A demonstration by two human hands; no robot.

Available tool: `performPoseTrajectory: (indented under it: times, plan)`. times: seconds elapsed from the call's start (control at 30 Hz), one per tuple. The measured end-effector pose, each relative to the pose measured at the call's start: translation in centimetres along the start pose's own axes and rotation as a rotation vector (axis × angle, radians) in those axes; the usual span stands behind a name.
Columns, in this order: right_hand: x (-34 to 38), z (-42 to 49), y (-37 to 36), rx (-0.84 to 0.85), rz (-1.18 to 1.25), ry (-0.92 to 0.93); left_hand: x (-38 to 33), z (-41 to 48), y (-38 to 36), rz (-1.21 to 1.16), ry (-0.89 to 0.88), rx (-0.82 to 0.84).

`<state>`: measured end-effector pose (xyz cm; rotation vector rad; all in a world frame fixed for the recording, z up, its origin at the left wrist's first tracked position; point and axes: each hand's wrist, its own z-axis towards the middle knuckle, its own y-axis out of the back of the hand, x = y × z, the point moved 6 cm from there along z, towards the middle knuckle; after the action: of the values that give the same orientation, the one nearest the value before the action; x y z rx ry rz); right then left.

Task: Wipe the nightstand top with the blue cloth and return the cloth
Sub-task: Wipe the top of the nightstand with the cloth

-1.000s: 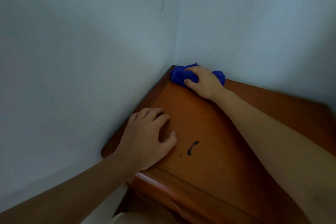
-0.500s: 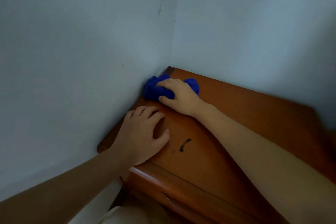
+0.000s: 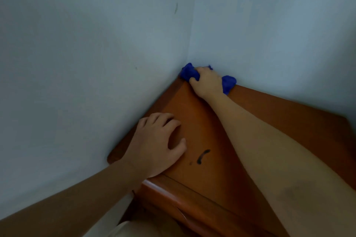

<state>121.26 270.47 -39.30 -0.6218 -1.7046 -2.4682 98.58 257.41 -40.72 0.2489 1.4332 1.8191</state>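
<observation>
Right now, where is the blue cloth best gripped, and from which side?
Its bunched middle, from above on the open front side: the blue cloth sits wadded in the back corner of the nightstand, walls closing two sides. The right hand grips it so.

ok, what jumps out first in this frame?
The bright blue cloth stands out, bunched in the far corner of the nightstand top and gripped by the right hand. Then comes the dark curved mark on the wood, just right of the left hand resting near the front edge.
</observation>
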Motion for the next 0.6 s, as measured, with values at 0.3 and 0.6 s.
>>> performPoseTrajectory:
  times: [0.3,0.6]
  plan:
    - [2.2,-9.5,2.2,0.206,0.166,0.509,-0.1,0.0,-0.1,0.004,0.001,-0.001]
    - [-8.5,-3.4,5.3,0.021,0.097,0.035,0.1,0.0,-0.1,-0.001,-0.006,-0.019]
